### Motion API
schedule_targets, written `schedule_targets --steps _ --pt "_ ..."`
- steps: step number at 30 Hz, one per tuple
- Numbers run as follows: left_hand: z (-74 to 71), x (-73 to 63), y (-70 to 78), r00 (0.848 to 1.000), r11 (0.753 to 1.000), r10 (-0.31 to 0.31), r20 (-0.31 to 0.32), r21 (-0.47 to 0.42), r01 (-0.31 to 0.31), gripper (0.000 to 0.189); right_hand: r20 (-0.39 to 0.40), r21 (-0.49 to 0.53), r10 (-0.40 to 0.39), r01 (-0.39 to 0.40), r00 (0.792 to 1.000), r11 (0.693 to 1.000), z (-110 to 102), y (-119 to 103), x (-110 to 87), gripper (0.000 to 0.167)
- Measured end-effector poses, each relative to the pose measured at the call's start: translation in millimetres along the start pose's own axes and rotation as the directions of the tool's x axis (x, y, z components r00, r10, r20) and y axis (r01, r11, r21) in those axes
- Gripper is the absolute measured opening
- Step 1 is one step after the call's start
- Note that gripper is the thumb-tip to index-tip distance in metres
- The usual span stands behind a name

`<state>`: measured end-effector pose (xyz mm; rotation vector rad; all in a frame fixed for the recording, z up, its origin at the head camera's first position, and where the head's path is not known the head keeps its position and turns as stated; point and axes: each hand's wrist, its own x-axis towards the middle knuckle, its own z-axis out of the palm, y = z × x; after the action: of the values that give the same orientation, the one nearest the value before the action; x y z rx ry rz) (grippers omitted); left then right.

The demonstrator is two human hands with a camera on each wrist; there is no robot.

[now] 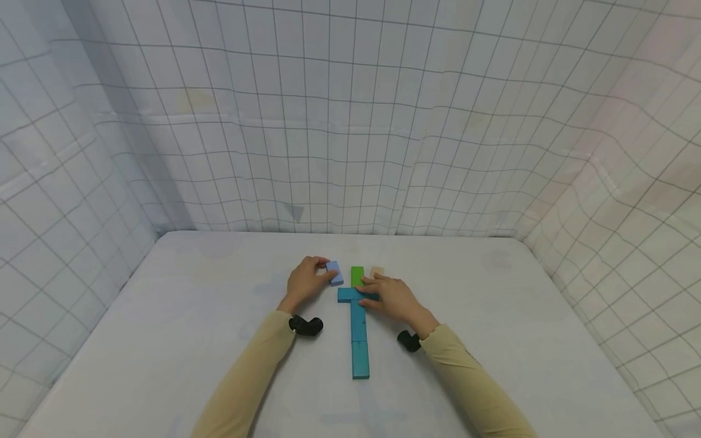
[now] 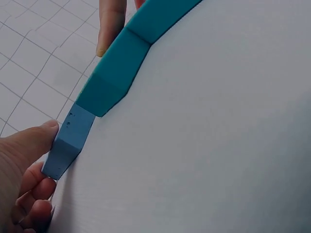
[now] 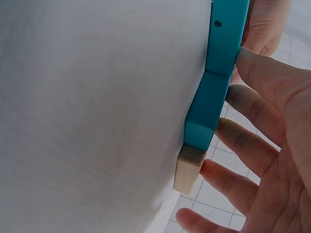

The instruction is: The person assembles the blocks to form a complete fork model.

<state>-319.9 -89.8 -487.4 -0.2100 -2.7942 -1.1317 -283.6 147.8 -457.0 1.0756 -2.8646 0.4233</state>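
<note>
My left hand pinches a light blue block between thumb and fingers, left of a green block. In the left wrist view that blue block overlaps the end of a teal block. My right hand lies with spread, fairly straight fingers over the right end of a teal crossbar block. In the right wrist view its fingertips are right at the teal blocks and a wooden block. The green block stands just behind the crossbar.
Two more teal blocks, an upper one and a lower one, run end to end toward me from the crossbar. They lie on a white table. A white gridded cloth surrounds its back and sides.
</note>
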Motion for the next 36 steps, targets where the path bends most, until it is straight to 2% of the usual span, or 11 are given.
schedule_targets --steps 5,12,28,36 --pt "1.0 -4.5 0.8 0.999 0.999 0.034 -0.028 -0.012 -0.035 0.042 -0.002 0.008 0.0 0.0 1.0 1.0 -1.2 -1.3 -1.3 0.044" --pt "2.3 -6.4 -0.2 0.997 0.997 0.079 -0.021 -0.017 -0.08 0.042 -0.024 0.002 -0.038 0.038 0.999 0.999 -1.7 -1.2 -1.9 0.043" --pt "4.5 -11.1 3.3 0.996 0.997 0.071 -0.046 -0.012 -0.072 0.044 -0.021 -0.004 -0.027 0.027 0.999 1.0 -1.3 -1.5 -2.5 0.043" --pt "3.2 -12.1 3.2 0.998 0.998 0.055 -0.038 -0.001 -0.055 0.043 -0.009 0.003 -0.02 0.02 1.0 1.0 -1.9 -3.3 -2.3 0.044"
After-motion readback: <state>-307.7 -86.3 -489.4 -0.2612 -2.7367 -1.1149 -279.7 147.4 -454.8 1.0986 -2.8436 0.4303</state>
